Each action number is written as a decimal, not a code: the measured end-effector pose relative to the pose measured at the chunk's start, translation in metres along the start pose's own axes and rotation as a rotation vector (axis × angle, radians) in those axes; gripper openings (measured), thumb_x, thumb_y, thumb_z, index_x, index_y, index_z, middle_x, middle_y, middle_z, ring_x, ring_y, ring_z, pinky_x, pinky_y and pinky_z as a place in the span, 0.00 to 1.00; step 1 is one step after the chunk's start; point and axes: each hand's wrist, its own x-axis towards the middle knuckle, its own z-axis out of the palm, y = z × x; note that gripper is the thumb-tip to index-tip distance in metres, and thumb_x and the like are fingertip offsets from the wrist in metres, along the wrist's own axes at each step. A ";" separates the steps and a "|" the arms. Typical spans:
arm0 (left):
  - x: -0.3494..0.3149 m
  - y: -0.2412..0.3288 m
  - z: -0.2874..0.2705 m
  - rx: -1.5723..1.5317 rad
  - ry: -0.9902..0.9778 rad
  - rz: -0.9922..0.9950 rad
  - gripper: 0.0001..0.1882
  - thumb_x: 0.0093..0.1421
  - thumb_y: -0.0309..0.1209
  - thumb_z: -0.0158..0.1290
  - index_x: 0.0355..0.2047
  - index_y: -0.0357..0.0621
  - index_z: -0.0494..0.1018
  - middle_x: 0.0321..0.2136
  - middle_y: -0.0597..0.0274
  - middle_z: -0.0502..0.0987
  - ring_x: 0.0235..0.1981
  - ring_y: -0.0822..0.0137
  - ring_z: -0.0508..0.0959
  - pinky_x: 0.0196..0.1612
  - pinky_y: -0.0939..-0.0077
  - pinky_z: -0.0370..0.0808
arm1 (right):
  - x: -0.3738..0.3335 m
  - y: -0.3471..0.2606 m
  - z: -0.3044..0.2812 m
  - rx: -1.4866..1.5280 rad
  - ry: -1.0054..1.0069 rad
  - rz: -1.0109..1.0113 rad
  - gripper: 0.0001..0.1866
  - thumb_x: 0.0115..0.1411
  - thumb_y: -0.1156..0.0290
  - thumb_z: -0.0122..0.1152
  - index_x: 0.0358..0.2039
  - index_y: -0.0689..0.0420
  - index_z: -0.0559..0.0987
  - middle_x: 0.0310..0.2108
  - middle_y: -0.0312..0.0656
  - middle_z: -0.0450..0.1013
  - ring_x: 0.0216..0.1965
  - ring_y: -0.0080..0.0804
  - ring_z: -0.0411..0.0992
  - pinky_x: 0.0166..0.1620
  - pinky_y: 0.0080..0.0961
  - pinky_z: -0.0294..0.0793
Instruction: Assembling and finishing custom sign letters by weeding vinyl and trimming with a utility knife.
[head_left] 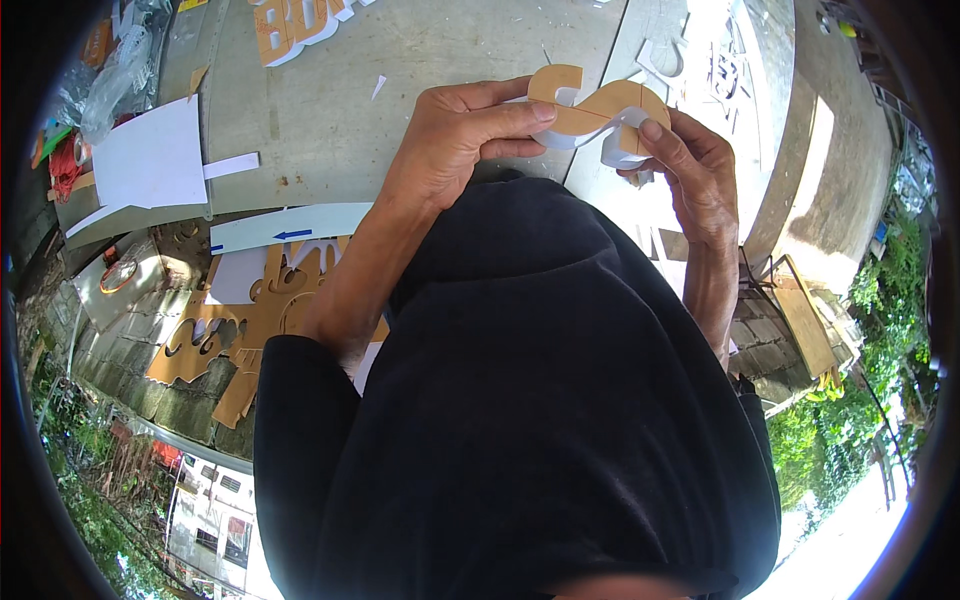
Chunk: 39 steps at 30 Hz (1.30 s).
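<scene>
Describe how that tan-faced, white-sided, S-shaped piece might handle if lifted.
Probably light: the left hand and right hand pinch the S-shaped piece only near its ends. Likely stiff: no sag shows between them. Its narrow curves might snap if bent.

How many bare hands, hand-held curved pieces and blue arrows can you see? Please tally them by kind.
Left hand and right hand: 2
Curved tan-faced piece in their grip: 1
Blue arrow on a pale strip: 1
Total: 4
</scene>
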 end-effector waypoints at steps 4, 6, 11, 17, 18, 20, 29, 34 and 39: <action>0.000 -0.001 0.001 -0.009 0.003 -0.023 0.24 0.56 0.30 0.66 0.48 0.23 0.76 0.41 0.39 0.81 0.39 0.57 0.85 0.42 0.70 0.86 | -0.003 -0.003 0.003 0.034 0.016 -0.013 0.33 0.53 0.55 0.76 0.46 0.73 0.80 0.29 0.57 0.80 0.28 0.39 0.81 0.36 0.37 0.77; -0.001 0.000 0.002 -0.016 0.008 -0.019 0.24 0.56 0.29 0.66 0.48 0.23 0.76 0.41 0.39 0.81 0.39 0.57 0.85 0.42 0.69 0.86 | -0.004 -0.004 0.002 0.006 0.022 -0.030 0.37 0.52 0.52 0.76 0.50 0.72 0.79 0.28 0.57 0.80 0.30 0.41 0.82 0.36 0.35 0.78; -0.003 0.009 0.003 0.031 0.005 -0.015 0.23 0.58 0.28 0.62 0.51 0.27 0.75 0.44 0.42 0.81 0.42 0.59 0.84 0.45 0.64 0.85 | 0.000 0.001 -0.010 0.130 -0.162 -0.084 0.42 0.46 0.61 0.80 0.57 0.72 0.73 0.43 0.58 0.78 0.39 0.45 0.82 0.41 0.37 0.83; -0.004 0.020 0.009 0.032 -0.011 0.052 0.24 0.54 0.27 0.67 0.48 0.25 0.77 0.43 0.39 0.81 0.39 0.58 0.85 0.41 0.71 0.85 | 0.003 -0.001 -0.011 0.187 -0.312 -0.132 0.47 0.41 0.79 0.79 0.62 0.70 0.66 0.56 0.58 0.72 0.46 0.45 0.80 0.47 0.39 0.85; -0.005 0.021 0.010 0.032 -0.013 0.063 0.25 0.53 0.28 0.68 0.49 0.25 0.77 0.42 0.40 0.82 0.38 0.59 0.85 0.40 0.73 0.85 | 0.001 -0.003 -0.010 0.155 -0.280 -0.128 0.46 0.42 0.80 0.78 0.63 0.69 0.66 0.54 0.57 0.73 0.46 0.44 0.80 0.46 0.37 0.86; -0.008 0.024 0.012 0.030 -0.014 0.082 0.25 0.53 0.29 0.69 0.49 0.26 0.77 0.41 0.40 0.82 0.36 0.60 0.85 0.40 0.74 0.85 | -0.003 0.001 -0.009 0.132 -0.258 -0.122 0.45 0.43 0.84 0.76 0.63 0.68 0.66 0.51 0.56 0.75 0.47 0.42 0.80 0.46 0.35 0.86; -0.008 0.025 0.010 0.037 -0.011 0.081 0.25 0.53 0.29 0.69 0.49 0.27 0.77 0.36 0.42 0.84 0.33 0.64 0.86 0.38 0.80 0.83 | -0.007 -0.004 0.000 0.143 -0.180 -0.148 0.44 0.44 0.84 0.76 0.63 0.67 0.67 0.51 0.54 0.76 0.49 0.43 0.79 0.49 0.35 0.85; -0.007 0.025 0.010 0.044 -0.018 0.089 0.26 0.53 0.30 0.69 0.48 0.27 0.78 0.37 0.40 0.83 0.34 0.62 0.86 0.38 0.79 0.83 | -0.007 -0.006 0.001 0.148 -0.184 -0.156 0.43 0.44 0.85 0.75 0.62 0.69 0.67 0.51 0.55 0.75 0.49 0.46 0.79 0.50 0.36 0.85; -0.006 0.024 0.009 0.041 -0.028 0.081 0.26 0.53 0.30 0.69 0.48 0.26 0.77 0.39 0.40 0.83 0.34 0.62 0.86 0.39 0.79 0.84 | -0.007 -0.006 0.001 0.154 -0.176 -0.193 0.42 0.44 0.87 0.74 0.62 0.70 0.67 0.52 0.56 0.75 0.48 0.48 0.79 0.50 0.37 0.85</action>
